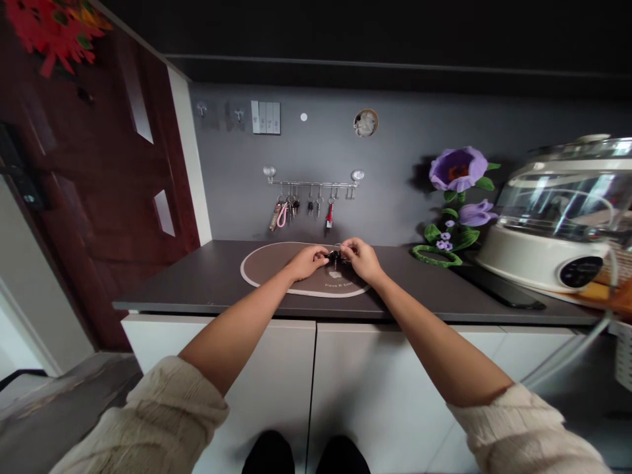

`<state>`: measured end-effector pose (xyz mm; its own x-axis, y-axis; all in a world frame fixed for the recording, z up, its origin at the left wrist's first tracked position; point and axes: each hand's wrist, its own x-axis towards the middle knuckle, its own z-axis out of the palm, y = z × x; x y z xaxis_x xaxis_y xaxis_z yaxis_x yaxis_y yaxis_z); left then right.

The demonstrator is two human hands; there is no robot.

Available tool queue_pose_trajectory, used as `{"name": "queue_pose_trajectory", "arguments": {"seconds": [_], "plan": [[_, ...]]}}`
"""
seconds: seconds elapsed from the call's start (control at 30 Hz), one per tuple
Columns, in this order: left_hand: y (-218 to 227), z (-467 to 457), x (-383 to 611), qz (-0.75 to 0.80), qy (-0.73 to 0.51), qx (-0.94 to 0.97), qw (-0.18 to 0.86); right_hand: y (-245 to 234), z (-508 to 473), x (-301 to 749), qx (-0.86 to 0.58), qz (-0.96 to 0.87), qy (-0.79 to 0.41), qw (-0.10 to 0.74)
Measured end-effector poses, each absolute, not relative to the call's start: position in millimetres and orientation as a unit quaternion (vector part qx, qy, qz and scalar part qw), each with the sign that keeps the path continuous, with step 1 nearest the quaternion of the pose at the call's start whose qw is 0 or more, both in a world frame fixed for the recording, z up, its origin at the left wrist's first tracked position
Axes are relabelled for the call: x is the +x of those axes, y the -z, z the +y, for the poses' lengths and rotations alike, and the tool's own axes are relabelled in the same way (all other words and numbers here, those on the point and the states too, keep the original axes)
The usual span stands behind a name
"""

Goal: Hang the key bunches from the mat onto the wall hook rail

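A small bunch of dark keys (pixel 335 257) is between my two hands, just above a brown oval mat (pixel 266 264) with a pale rim. My left hand (pixel 310 261) grips the bunch from the left, thumb and fingers closed on it. From the right, my right hand (pixel 362 259) pinches the bunch near what looks like a thin metal ring. On the wall behind, a metal hook rail (pixel 313 184) carries several hanging keys, a pink loop (pixel 282 215) and a red key fob (pixel 329 214).
The mat lies on a dark countertop (pixel 172 280) above white cabinet doors (pixel 375 382). At the right stand purple crafted flowers (pixel 458 169), a black flat slab (pixel 503 286) and a white appliance with a clear cover (pixel 538 253). A dark red door (pixel 103 164) is at the left.
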<state>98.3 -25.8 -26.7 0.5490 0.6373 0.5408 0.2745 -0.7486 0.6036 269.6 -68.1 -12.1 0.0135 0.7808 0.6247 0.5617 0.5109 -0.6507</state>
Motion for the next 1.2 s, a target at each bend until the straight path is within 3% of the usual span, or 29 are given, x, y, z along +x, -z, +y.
{"name": "queue_pose_trajectory", "arguments": {"seconds": [0.23, 0.73, 1.03, 1.2], "plan": [[25.7, -26.8, 98.5, 0.263, -0.394, 0.854, 0.216, 7.0, -67.3, 268.1, -0.431, -0.641, -0.246, 0.586], [28.6, -22.8, 101.1, 0.293, -0.454, 0.784, 0.304, -7.0, -73.1, 266.5, -0.377, -0.521, -0.313, 0.7], [33.5, -16.3, 104.7, 0.311, -0.471, 0.747, 0.352, -65.5, -57.3, 281.3, -0.387, -0.624, -0.221, 0.642], [33.6, -16.1, 105.1, 0.306, -0.471, 0.74, 0.371, -86.3, -33.2, 281.4, -0.406, -0.617, -0.227, 0.636]]}}
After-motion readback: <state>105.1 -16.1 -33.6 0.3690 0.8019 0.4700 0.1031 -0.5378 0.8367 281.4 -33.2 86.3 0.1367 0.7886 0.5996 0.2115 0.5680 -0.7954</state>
